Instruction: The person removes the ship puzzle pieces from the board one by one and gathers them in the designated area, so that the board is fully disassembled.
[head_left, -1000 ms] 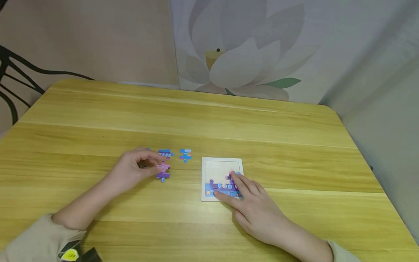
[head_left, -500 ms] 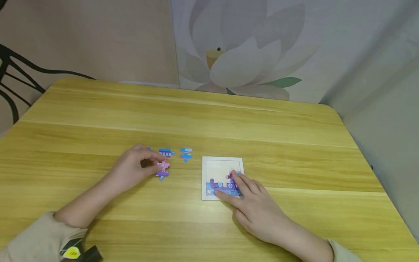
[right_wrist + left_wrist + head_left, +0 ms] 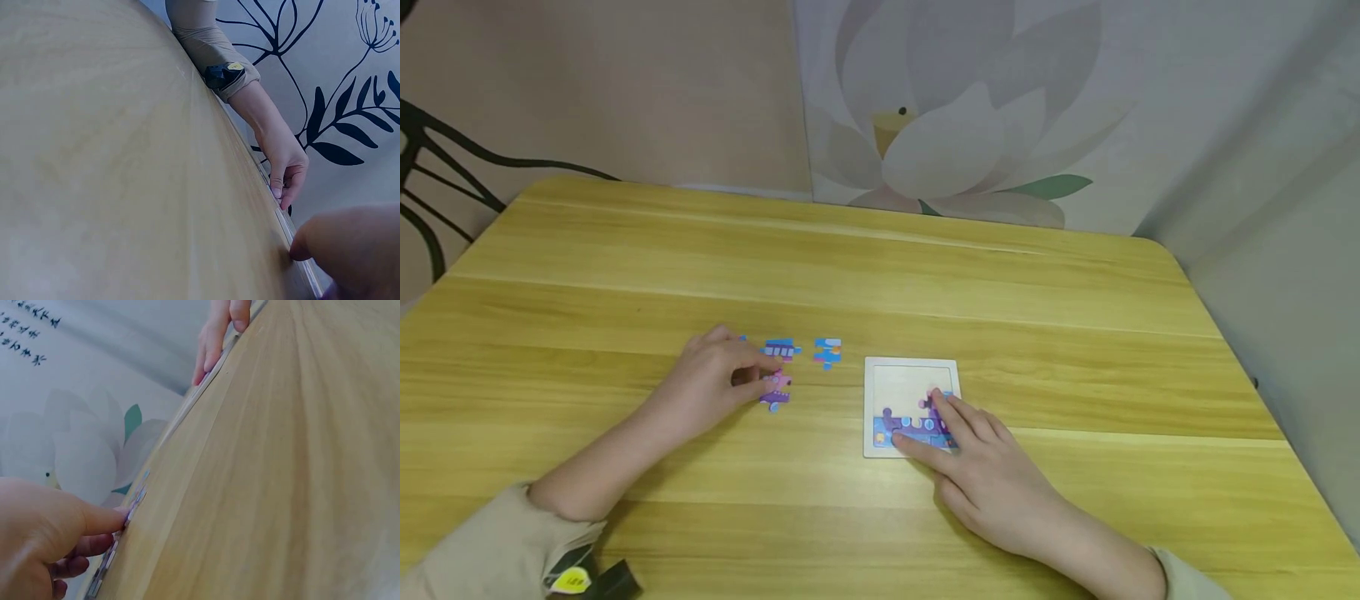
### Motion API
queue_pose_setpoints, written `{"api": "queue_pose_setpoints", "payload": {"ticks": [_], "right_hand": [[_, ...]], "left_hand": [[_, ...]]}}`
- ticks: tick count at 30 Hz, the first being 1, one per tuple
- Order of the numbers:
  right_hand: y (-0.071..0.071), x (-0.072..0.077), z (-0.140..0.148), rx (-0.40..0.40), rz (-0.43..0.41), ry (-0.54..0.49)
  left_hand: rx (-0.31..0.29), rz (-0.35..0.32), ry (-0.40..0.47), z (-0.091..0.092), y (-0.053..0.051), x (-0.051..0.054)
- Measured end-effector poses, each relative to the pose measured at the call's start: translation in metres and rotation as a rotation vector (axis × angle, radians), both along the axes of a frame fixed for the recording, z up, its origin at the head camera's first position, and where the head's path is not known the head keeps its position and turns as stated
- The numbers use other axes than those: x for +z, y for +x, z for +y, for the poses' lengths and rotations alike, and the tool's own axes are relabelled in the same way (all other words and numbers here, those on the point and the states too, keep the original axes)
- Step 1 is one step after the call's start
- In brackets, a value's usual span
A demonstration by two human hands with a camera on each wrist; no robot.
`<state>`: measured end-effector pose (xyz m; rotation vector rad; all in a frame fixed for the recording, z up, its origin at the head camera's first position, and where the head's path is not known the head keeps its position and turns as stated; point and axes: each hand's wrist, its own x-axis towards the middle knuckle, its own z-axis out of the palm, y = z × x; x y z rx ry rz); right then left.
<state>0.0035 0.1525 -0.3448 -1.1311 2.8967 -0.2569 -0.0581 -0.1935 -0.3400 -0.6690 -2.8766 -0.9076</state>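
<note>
My left hand pinches a pink and purple puzzle piece between thumb and forefinger, low at the tabletop. In the left wrist view, the thumb meets the edge of that piece. Just beyond it lie a blue and purple piece with white windows and a blue piece. Another piece is mostly hidden behind the left hand. To the right is a square puzzle tray, its lower part filled with blue and purple pieces. My right hand rests on the tray with fingers spread, covering its lower right corner.
Both hands are over a wooden table. A black metal chair stands beyond the left edge. Behind the table hangs a pale curtain with a large flower print. A black device is strapped at the left sleeve.
The knuckles of my left hand have risen slightly while it keeps its pinch on the pink and purple puzzle piece. My right hand stays in place on the tray.
</note>
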Motion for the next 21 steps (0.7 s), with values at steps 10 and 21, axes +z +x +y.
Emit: {"api": "queue_pose_setpoints", "payload": {"ticks": [10,21], "right_hand": [[0.0019,-0.0022,0.0,-0.008,-0.007,-0.038],[0.0031,-0.004,0.0005,-0.026,-0.018,-0.063]], "left_hand": [[-0.012,0.006,-0.001,-0.0006,0.0017,0.0002],[0.0,-0.014,0.028,-0.0012,0.0012,-0.0006]]}}
